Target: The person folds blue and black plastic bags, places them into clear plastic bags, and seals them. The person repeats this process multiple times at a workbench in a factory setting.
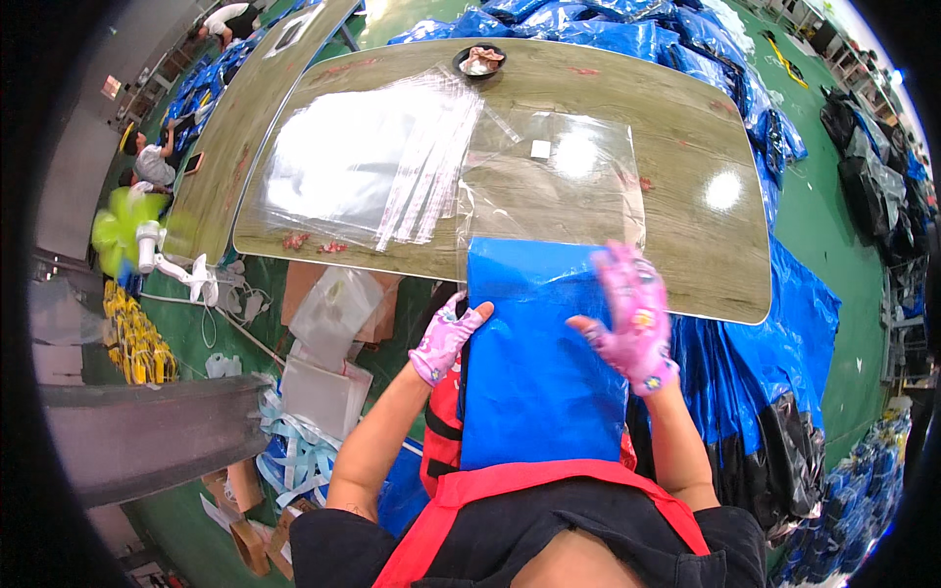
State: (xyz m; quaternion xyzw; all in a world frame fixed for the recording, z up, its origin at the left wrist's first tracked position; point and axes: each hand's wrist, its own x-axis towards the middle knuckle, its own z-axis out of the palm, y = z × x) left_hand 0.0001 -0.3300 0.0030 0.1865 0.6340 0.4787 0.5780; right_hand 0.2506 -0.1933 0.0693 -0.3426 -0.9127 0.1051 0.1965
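A folded blue plastic sheet or bag (544, 353) lies between my hands, its far end on the wood-look table (698, 257) and its near end against my red apron. My left hand (450, 334), in a pink patterned fingerless glove, grips the left edge of the blue piece. My right hand (634, 323), gloved alike, is over its right side with fingers spread, somewhat blurred. Just beyond the blue piece a clear plastic bag (551, 184) with a small white label (540, 150) lies flat. To its left is a fanned stack of clear plastic bags (353, 162).
A black bowl (479, 62) with crumpled contents stands at the table's far edge. Blue wrapped bundles (588, 29) are piled behind it. A clip fan (151, 246) is at the left, near a grey beam (154, 434). Blue and black sheeting (764, 367) hangs at the right. People are at the upper left.
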